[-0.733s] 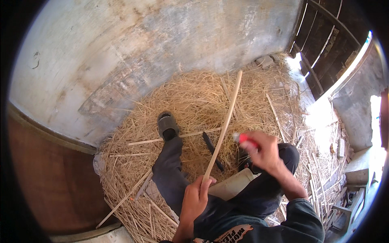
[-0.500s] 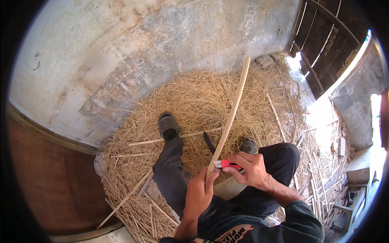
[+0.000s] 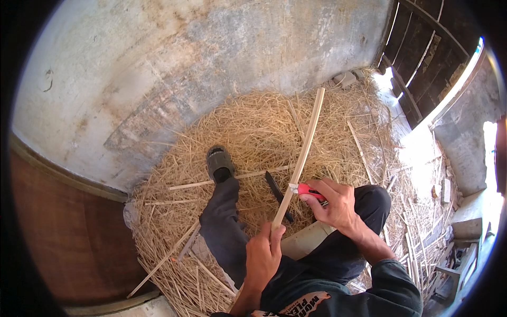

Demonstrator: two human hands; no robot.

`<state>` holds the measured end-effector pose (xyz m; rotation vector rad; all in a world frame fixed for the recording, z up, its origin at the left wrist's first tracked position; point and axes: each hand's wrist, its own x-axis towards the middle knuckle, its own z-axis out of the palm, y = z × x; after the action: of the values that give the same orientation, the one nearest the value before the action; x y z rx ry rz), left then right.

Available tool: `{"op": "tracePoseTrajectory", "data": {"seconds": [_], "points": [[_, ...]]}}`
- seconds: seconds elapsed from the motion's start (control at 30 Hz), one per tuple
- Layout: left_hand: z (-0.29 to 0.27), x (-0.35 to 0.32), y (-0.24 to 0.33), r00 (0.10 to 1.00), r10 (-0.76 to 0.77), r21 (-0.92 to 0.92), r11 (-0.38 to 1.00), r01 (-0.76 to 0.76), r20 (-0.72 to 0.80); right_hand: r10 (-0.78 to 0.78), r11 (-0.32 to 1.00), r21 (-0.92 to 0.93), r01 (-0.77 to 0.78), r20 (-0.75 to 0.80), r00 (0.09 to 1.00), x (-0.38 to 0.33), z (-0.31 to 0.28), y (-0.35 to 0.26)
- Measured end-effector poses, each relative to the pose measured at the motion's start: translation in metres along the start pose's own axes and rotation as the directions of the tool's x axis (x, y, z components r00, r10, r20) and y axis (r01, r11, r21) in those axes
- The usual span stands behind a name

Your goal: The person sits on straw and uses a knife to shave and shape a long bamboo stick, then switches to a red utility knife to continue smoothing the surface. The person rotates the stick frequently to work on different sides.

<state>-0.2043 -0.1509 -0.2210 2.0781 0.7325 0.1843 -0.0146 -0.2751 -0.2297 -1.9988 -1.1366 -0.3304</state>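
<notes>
a thick, tangled layer of straw-coloured shavings [image 3: 253,116] covers most of the floor [image 3: 420,152], heaped toward its far edge. near the middle of the floor a long black blade-shaped object [image 3: 276,191] lies on this litter, and a pale crosswise strip [image 3: 196,185] lies to its left. rough blocks [image 3: 346,80] sit by the far right corner, with a pale brick-like block [image 3: 446,191] near the right edge.

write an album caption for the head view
Over straw, left hand grips a wooden strip; right hand holds a red utility knife against it.
</notes>
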Motion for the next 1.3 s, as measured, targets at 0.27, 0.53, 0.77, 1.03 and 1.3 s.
{"op": "tracePoseTrajectory", "data": {"seconds": [0.27,0.53,0.77,1.03,1.3], "points": [[0.002,-0.027,-0.021,0.997,0.015,-0.013,1.0,-0.014,0.075,0.169,0.978,-0.099,-0.184,-0.138,0.976,0.041,-0.025,0.07],[-0.01,-0.043,-0.035,0.993,-0.052,0.007,0.999,0.051,0.107,0.352,0.928,-0.078,-0.364,-0.131,0.927,0.06,-0.064,0.11],[-0.008,-0.002,-0.008,0.996,0.036,-0.093,0.995,-0.043,-0.083,0.097,0.984,0.139,-0.112,0.111,0.989,0.016,-0.024,0.026],[-0.001,0.012,-0.004,0.98,0.16,-0.087,0.981,-0.171,-0.117,-0.13,0.984,0.138,0.109,0.157,0.979,-0.01,-0.001,-0.008],[-0.002,0.014,0.003,0.987,0.126,-0.082,0.988,-0.134,-0.104,-0.156,0.986,0.068,0.15,0.095,0.983,-0.009,0.001,-0.014]]}}
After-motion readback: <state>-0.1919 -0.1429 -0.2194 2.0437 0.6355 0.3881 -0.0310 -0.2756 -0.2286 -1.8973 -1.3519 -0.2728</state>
